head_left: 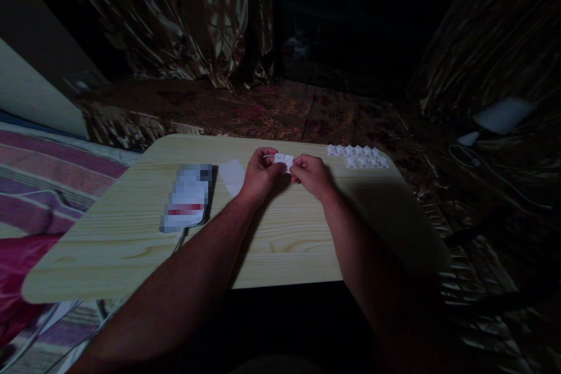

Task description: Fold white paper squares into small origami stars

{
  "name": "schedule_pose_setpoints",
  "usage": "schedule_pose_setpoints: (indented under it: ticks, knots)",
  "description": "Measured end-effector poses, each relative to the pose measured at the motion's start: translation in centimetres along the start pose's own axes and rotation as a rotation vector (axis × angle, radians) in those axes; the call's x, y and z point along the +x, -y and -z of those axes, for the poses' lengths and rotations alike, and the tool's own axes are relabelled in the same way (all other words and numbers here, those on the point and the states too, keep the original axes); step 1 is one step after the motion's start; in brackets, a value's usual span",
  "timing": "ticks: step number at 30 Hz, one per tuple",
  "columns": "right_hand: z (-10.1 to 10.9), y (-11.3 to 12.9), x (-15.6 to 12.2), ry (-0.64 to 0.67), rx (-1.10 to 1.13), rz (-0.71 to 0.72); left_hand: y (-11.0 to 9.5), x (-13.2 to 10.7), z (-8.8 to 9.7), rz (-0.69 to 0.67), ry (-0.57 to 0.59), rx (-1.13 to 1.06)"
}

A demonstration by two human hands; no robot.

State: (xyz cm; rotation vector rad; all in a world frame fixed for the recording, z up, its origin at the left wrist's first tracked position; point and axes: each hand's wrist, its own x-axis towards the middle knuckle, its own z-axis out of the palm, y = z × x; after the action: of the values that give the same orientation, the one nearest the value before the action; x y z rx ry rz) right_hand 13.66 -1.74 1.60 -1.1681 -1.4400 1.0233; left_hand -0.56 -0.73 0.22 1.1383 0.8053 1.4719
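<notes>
Between my two hands is a small piece of folded white paper (284, 159), with crease lines across its face. My left hand (262, 172) pinches its left side, thumb at the lower front. At its right edge, my right hand (312, 174) grips the paper between thumb and curled fingers. Both hands are just above the far middle part of the wooden table (280, 245). Beside my left wrist lies a flat sheet of white paper (232, 176), partly covered by that hand.
Two rows of small folded white paper pieces (354, 151) sit at the table's far right. A blurred-out, box-like object (188, 198) with a cable lies on the left. Past the right edge stands a white lamp (504, 115). Curtains (219, 17) hang behind.
</notes>
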Motion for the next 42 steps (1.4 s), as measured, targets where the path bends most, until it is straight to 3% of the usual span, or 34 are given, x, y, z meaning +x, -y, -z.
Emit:
schedule_pose_setpoints:
  ticks: [25,42]
  knots:
    - [-0.37,-0.19,-0.09,0.022,-0.066,0.042,-0.04,-0.52,-0.32,-0.031,0.054,0.114]
    - [-0.41,0.35,-0.30,0.018,-0.023,0.038,-0.55,-0.48,-0.56,0.036,0.045,-0.014]
